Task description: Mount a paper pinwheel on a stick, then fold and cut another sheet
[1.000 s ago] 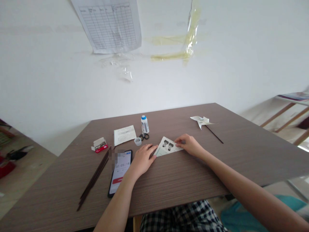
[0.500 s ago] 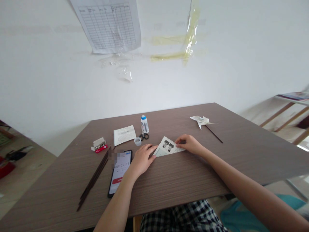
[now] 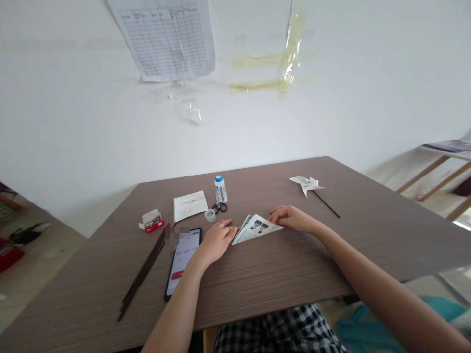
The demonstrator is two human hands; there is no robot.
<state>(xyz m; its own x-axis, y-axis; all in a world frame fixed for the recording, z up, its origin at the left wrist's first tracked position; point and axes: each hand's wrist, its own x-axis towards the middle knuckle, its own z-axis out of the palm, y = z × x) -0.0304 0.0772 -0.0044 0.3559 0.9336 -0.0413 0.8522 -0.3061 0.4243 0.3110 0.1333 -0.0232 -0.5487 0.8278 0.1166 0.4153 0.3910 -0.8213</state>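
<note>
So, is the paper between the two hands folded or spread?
Folded: the paper has a triangular outline, and another layer shows near the left hand.

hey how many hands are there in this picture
2. The left hand is at the left side of the folded paper, near the phone; the right hand is at the paper's right side. No others show.

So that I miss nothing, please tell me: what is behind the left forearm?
Part of the table and phone: the phone's timer digits show, but the left forearm covers its lower right side. Whether anything else lies hidden, I cannot tell.
</note>
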